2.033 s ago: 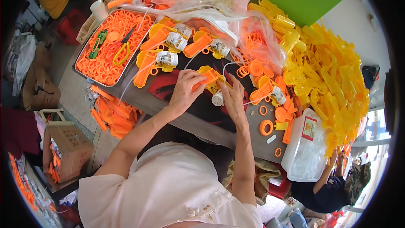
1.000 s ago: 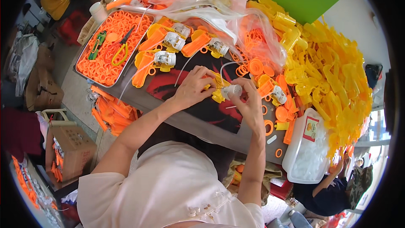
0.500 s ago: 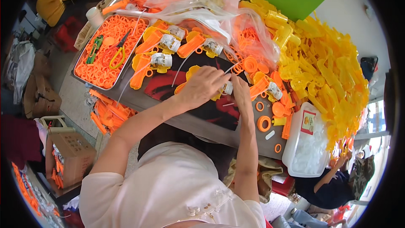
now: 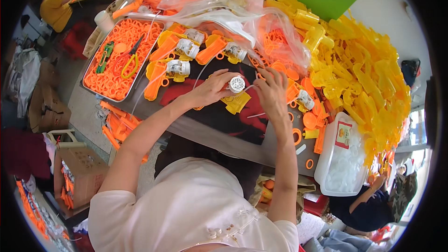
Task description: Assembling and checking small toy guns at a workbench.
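Observation:
My left hand (image 4: 210,89) is closed around a white cylindrical part (image 4: 237,84), whose round end with several holes faces up. Just below it sits a translucent yellow plastic shell (image 4: 237,103), partly covered by my hand and the part. My right hand (image 4: 272,94) is to the right, its fingers curled and pinching a thin white tube (image 4: 249,87) that runs toward the cylinder. Beyond my hands are several orange-and-yellow assemblies with clear cylinders (image 4: 178,67). Another such assembly (image 4: 304,99) lies right of my right hand.
A metal tray (image 4: 88,86) of orange rings at the left holds scissors (image 4: 130,60) and a green cutter (image 4: 104,57). Yellow shells (image 4: 359,74) are heaped at the right, by a white tub (image 4: 326,172). Plastic bags (image 4: 196,4) lie at the back. Co-workers sit farther off.
The white cylinder has been turned so its holed end faces up. My left hand has shifted slightly left, and my right hand has moved a little right, its fingers now raised.

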The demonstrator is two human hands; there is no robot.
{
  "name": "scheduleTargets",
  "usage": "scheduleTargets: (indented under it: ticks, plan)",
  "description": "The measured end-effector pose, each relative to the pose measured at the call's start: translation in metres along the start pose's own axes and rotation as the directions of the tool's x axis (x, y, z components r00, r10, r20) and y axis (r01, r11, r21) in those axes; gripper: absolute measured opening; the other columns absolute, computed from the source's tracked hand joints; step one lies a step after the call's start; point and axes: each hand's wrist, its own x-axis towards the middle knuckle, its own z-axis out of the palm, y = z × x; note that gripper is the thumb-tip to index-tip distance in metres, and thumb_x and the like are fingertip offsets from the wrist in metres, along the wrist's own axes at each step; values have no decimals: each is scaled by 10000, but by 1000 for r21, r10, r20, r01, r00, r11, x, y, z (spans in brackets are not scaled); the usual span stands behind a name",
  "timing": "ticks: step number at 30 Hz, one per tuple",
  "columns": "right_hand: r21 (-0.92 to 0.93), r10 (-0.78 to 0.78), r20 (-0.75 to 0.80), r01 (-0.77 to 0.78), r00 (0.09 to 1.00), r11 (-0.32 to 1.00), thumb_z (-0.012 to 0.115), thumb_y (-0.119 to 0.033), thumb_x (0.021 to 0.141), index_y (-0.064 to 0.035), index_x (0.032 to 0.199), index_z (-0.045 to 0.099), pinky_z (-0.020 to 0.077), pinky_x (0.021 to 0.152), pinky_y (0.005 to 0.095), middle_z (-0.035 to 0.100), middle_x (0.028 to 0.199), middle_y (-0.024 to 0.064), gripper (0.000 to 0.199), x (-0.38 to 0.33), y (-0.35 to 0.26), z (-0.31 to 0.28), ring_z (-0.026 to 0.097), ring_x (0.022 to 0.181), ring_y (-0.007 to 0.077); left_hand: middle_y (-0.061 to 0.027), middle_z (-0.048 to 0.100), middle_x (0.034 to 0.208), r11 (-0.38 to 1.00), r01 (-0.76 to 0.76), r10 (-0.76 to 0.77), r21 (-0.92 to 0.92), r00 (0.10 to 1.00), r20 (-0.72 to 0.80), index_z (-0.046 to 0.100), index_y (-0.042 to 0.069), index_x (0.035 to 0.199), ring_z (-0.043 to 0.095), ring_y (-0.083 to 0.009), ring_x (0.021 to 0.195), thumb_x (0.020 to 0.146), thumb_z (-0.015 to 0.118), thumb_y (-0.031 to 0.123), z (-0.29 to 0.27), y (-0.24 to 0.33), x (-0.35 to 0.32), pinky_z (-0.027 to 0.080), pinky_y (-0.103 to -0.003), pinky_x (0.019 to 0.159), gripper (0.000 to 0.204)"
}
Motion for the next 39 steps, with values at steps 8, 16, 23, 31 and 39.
scheduleTargets:
  ticks: [8,16,23,31,39]
  plan:
    - [350,43,204,-114,978,930,720,-102,768,-48,788,603,453,695,419,609,798,80,130,-47,-85,-17,577,800,323,-99,556,1251,1000,10,-8,14,991,-132,531,88,1329,510,-283,1200,871,705,135,-3,11,-4,374,-391,1055,492]
    - [354,654,64,-630,754,691,624,-165,921,-54,1115,671,161,1173,508,121,1579,301,228,-56,-78,62,109,1453,477,-91,561,1267,1000,9,-10,-13,996,-93,504,101,1395,498,-279,1227,864,690,98,2,15,4,369,-411,1074,562]
    - [459,697,97,-653,711,602,598,-153,927,16,1092,647,130,1163,572,81,1553,362,241,-51,-81,58,55,1444,531,-84,561,1274,999,-35,38,36,996,-80,509,122,1394,494,-278,1236,849,695,100,4,14,4,348,-414,1086,576]
    - [443,715,105,-676,691,588,637,-176,884,18,1076,645,95,1179,550,41,1556,371,273,-44,-83,72,14,1459,511,-95,557,1252,998,-45,47,50,998,-50,511,110,1390,500,-287,1220,886,654,115,2,16,6,341,-419,1085,523]
    - [481,690,105,-644,716,595,639,-195,905,-12,1090,649,85,1178,554,49,1575,332,260,-41,-95,60,27,1468,491,-111,544,1258,996,-78,81,44,994,-78,472,104,1411,505,-299,1209,903,637,116,1,14,5,358,-426,1069,535]
